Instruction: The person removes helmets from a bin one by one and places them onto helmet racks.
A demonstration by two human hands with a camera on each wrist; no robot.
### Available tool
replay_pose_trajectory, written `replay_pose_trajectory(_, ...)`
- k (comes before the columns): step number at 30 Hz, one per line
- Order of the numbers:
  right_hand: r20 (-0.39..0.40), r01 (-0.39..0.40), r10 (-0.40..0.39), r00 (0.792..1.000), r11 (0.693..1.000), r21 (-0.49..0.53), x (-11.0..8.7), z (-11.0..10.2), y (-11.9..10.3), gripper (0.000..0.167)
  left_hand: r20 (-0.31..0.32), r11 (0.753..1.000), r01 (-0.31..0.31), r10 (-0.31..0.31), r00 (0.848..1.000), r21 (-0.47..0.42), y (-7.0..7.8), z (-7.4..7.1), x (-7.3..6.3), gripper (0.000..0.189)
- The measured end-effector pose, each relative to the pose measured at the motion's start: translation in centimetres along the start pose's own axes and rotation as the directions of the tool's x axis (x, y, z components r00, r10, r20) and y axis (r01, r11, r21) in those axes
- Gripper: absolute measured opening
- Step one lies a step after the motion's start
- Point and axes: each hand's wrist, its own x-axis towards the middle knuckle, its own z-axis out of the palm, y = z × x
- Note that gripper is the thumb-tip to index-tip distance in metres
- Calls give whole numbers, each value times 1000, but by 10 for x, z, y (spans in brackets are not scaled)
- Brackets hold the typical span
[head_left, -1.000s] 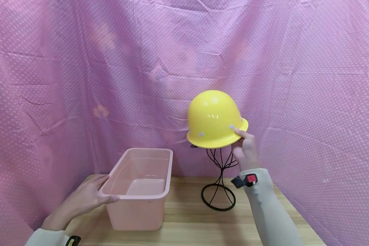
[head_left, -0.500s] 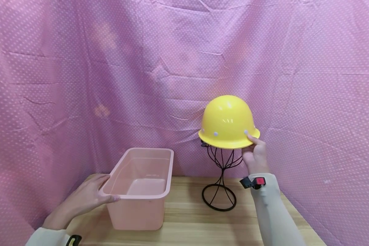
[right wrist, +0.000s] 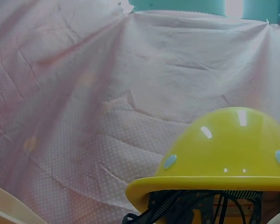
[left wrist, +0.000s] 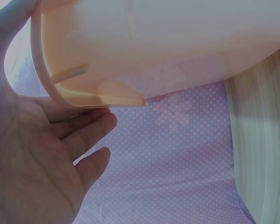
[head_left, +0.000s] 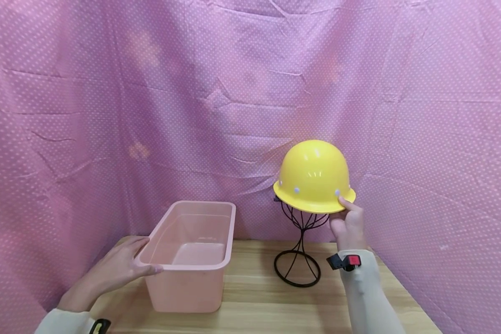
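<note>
On the wooden table (head_left: 259,301), seen from the head camera, a pink plastic bin (head_left: 192,255) stood at the left and a black wire stand (head_left: 298,250) at the right, both before a pink dotted cloth (head_left: 150,93). A yellow hard hat (head_left: 314,177) sat atop the stand, level, its brim toward the left. The right hand (head_left: 347,222) pinched the hat's right rim, thumb on top and curled fingers beneath. The left hand (head_left: 117,269) rested against the bin's near left corner, fingers straight along the rim. From the left wrist camera, the left hand (left wrist: 42,163) lay spread and relaxed, its fingertips touching the underside of the bin (left wrist: 144,42) lip, curled round nothing. From the right wrist camera, the hard hat (right wrist: 224,154) filled the lower right, black straps hanging under its brim; the right hand itself barely showed there.
</note>
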Motion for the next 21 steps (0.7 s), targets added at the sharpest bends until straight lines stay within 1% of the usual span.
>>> replay_pose_trajectory(4,-44,-11,11,999,1000,7,-2,-8,1,65,-4,1000,3,-3,1000,1,-1,1,0,104)
replay_pose_trajectory(8,-41,-5,5,999,1000,4,-4,-14,3,66,9,1000,1,-1,1000,-3,-1,1,-1,104)
replay_pose_trajectory(10,-23,-3,2,1000,1000,-11,-6,-17,5,68,19,1000,3,-3,1000,-1,-1,0,-1,105)
replay_pose_trajectory(15,-24,7,-9,1000,997,-72,-10,-25,9,74,24,1000,3,-3,1000,6,-1,0,-1,105)
replay_pose_trajectory(18,-34,-3,0,999,998,-70,-13,-30,11,74,18,1000,-2,2,1000,2,0,0,-1,104)
replay_pose_trajectory(21,-52,-24,21,998,999,-49,-15,-34,11,70,15,1000,-6,6,1000,-3,0,-1,0,103)
